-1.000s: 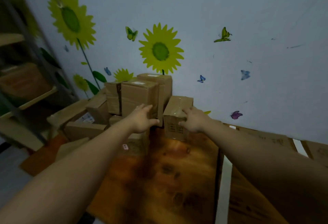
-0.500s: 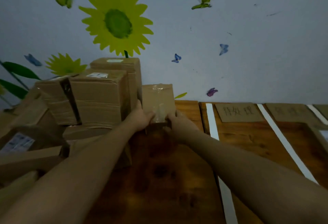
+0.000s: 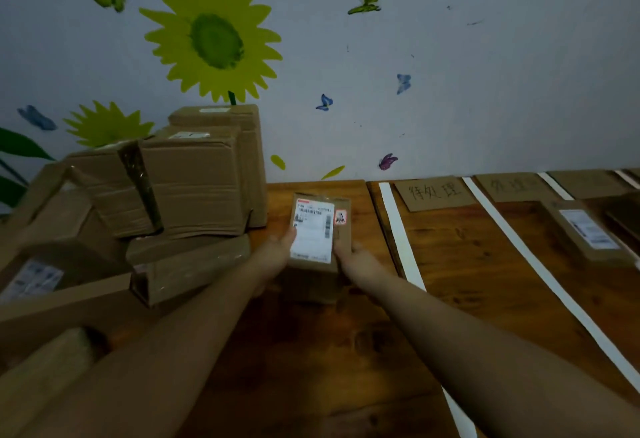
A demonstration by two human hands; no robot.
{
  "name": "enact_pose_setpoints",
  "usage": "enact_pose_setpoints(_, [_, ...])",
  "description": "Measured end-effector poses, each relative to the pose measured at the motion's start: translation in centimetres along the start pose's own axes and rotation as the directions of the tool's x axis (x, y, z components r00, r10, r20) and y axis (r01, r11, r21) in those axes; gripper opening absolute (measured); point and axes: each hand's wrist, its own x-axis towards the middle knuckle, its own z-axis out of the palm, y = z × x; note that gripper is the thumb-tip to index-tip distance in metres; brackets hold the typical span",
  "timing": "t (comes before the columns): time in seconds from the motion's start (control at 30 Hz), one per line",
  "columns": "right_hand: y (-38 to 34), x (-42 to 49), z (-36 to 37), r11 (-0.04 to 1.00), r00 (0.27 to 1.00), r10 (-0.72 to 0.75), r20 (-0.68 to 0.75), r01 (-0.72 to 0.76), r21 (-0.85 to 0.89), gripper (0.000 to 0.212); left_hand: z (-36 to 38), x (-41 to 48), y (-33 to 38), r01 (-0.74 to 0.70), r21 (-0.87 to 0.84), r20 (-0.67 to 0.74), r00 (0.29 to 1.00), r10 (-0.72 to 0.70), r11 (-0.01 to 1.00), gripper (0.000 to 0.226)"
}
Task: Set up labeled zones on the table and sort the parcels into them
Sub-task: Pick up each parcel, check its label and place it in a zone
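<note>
Both hands grasp a small brown cardboard parcel [image 3: 341, 238], a squat rectangular box, just left of the nearest white tape strip [image 3: 401, 240]. The left hand [image 3: 275, 257] grips its left edge with the thumb laid on the face. The right hand [image 3: 362, 262] curls round the right edge. The parcel is tilted so that its broad face looks up. A smooth white shipping label [image 3: 311, 233] with barcodes covers most of that face, and a small red-bordered sticker [image 3: 340, 217] sits beside the label. The light is dim, so I cannot tell whether the parcel's lower edge touches the glossy, knotty wooden table [image 3: 311, 361] or hangs just above it.

Well to the left of the strip is a pile of boxes [image 3: 194, 177], corrugated brown card with creased sides and shiny clear tape. Some are cube-like and some are long and flat.

Just right of the strip, near the wall, lies a flat cardboard sign [image 3: 434, 192] with handwritten characters. Farther right, past a second tape strip [image 3: 540, 264], a flat labelled box [image 3: 588, 231] rests on the wood.

Above the strip's far end, the pale wall [image 3: 485, 73] carries a yellow sunflower sticker [image 3: 214, 39].
</note>
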Motion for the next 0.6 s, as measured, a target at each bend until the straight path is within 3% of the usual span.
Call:
enact_pose_setpoints(0.13, [1.5,-0.2,0.1,0.998,1.0,-0.004,-0.011,0.003,-0.059,0.043,1.2,-1.4,-1.3,-0.021,0.013,-0.05,0.999,0.022,1.0,0.046])
enact_pose_setpoints(0.27, [0.3,-2.0,-1.9,0.978,0.978,-0.209,-0.003,0.209,0.002,0.028,2.4,-3.6,-0.9,-0.146,-0.077,-0.147,0.98,0.133,0.986,0.047])
enact_pose_setpoints(0.37, [-1.2,-3.7,-3.7,0.944,0.945,-0.326,-0.002,0.325,0.053,0.034,3.1,-6.0,0.3,-0.229,-0.175,-0.223,0.957,0.188,0.958,0.043])
enact_pose_setpoints(0.5, [-3.1,-7.0,-5.5,0.883,0.883,-0.468,-0.045,0.469,0.011,0.039,4.1,-9.4,2.1,-0.387,-0.166,-0.348,0.884,0.313,0.907,0.036])
enact_pose_setpoints(0.6, [-4.0,-9.8,-6.4,0.825,0.822,-0.561,-0.097,0.565,0.015,0.031,5.0,-12.6,3.5,-0.468,-0.176,-0.362,0.849,0.385,0.866,0.044])
